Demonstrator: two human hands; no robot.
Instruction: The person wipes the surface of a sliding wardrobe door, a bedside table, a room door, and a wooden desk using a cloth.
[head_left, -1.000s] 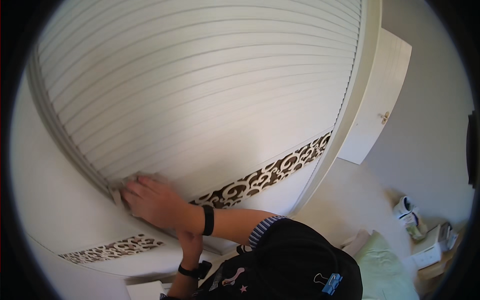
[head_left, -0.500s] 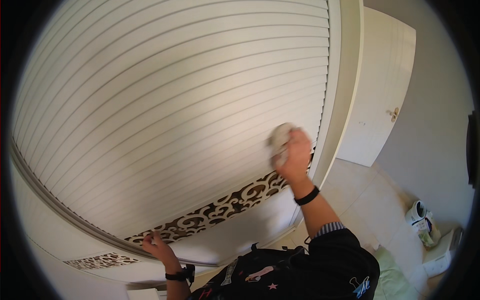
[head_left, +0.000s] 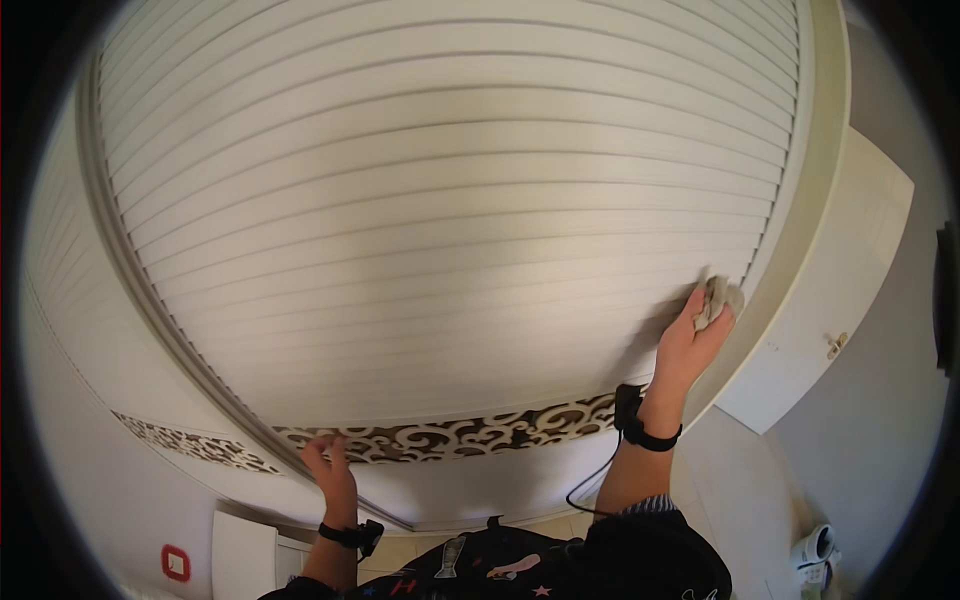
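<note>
A white slatted sliding door panel (head_left: 450,250) fills most of the picture, with a carved scroll-pattern strip (head_left: 480,435) across its lower part. My right hand (head_left: 690,345) is closed around a crumpled greyish-beige cloth (head_left: 718,303), held against the slats near the panel's right edge. At the left end of the strip is my left hand (head_left: 332,468), its fingers loosely bent and apart with nothing seen in them. Whether its fingertips touch the panel I cannot tell. Black bands circle both wrists, each with a small dark device.
Beyond the panel's frame on the right stands a white door (head_left: 820,290) with a metal handle (head_left: 836,346). A white bucket (head_left: 818,545) rests on the tiled floor at lower right. Another panel (head_left: 70,300) adjoins on the left, and a white cabinet (head_left: 243,555) stands at lower left.
My right hand has moved the cloth rightward across the slats, close to the panel's edge. The view has turned left and levelled; my left hand stays by the strip's left end.
</note>
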